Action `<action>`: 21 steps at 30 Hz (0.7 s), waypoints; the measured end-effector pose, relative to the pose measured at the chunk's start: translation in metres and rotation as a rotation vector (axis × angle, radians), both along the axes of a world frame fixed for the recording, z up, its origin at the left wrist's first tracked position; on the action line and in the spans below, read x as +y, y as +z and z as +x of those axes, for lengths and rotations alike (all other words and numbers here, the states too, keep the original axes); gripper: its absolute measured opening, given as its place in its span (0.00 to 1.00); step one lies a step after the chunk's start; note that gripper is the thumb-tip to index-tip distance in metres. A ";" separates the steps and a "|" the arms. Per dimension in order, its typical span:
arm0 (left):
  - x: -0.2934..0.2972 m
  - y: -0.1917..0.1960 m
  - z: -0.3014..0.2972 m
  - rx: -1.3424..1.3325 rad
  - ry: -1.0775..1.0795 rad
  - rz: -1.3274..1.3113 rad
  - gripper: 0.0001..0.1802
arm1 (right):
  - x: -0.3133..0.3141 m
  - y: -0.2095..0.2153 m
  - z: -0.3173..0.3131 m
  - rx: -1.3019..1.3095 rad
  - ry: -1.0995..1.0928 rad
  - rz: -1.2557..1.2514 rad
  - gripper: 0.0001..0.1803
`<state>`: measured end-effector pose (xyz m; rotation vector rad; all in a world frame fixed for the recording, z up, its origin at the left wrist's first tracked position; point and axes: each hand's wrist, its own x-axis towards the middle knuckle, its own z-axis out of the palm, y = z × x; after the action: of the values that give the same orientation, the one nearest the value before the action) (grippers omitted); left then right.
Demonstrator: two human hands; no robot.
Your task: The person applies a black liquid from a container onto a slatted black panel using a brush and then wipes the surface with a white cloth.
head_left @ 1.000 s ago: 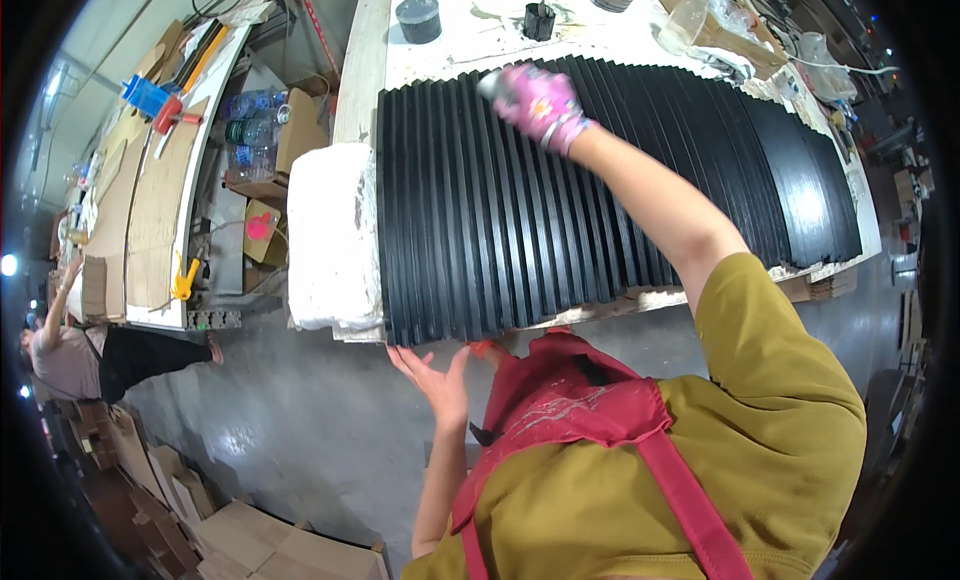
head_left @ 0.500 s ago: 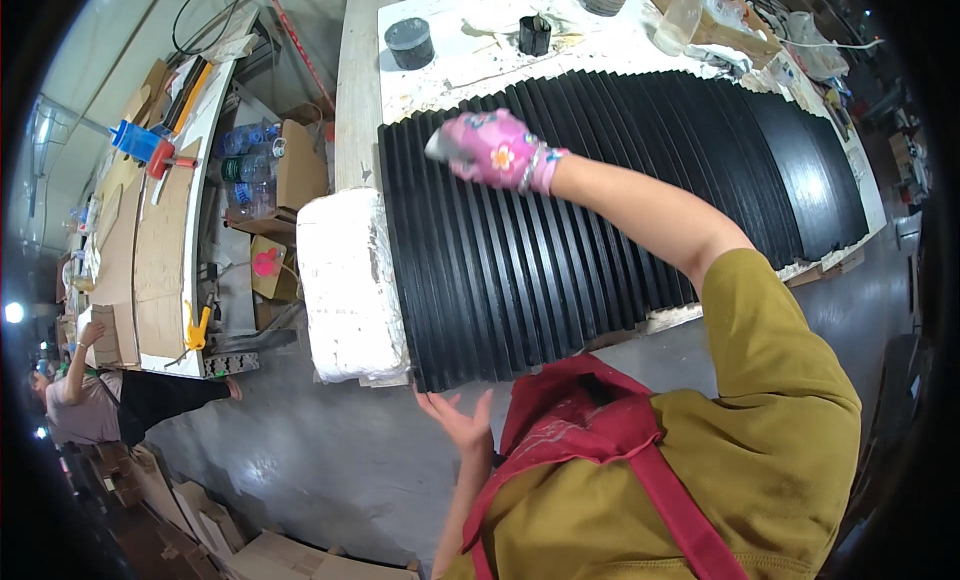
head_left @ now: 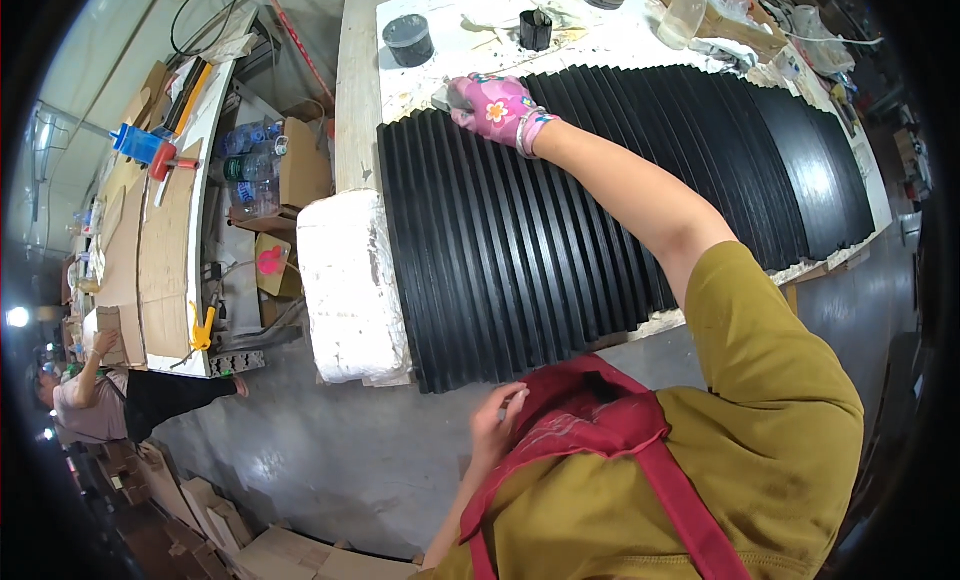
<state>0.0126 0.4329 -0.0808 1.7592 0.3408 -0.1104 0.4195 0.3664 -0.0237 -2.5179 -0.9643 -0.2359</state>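
Black ridged strips lie side by side across the table in a wide, fan-like sheet. My right hand, in a pink flowered glove, is closed at the far edge of the strips, toward their left end. Something grey shows at its fingertips; I cannot make out whether it is a pad or the glove's own coating. My bare left hand is off the near edge of the strips, beside my red apron. Its fingers are loosely bent and apart, with nothing seen in them.
A white wrapped block adjoins the strips' left end. Behind them stand a grey tub, a black cup and a clear bottle. At left, a side bench holds cardboard and a blue-and-red tool; another person works there.
My gloved right hand has moved away from me along the strips to their far edge. My left hand has drawn back from the near edge toward my apron, its fingers more bent.
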 end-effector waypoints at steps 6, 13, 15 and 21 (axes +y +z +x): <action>-0.001 -0.008 0.005 0.144 0.064 -0.072 0.11 | -0.027 0.000 -0.140 -0.095 0.541 0.075 0.15; -0.009 -0.012 0.006 0.065 0.091 -0.115 0.11 | -0.060 0.017 -0.024 -0.147 -0.004 -0.023 0.14; -0.010 -0.010 0.008 0.048 0.081 -0.081 0.10 | -0.064 0.003 0.013 0.139 -0.219 -0.062 0.14; -0.006 -0.007 0.008 0.130 0.159 -0.047 0.11 | -0.053 0.001 -0.138 -0.082 0.608 0.125 0.08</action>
<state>0.0211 0.4265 -0.0880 1.6754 0.5667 -0.1179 0.2815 0.3129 -0.0232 -2.0011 -1.6318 -0.2006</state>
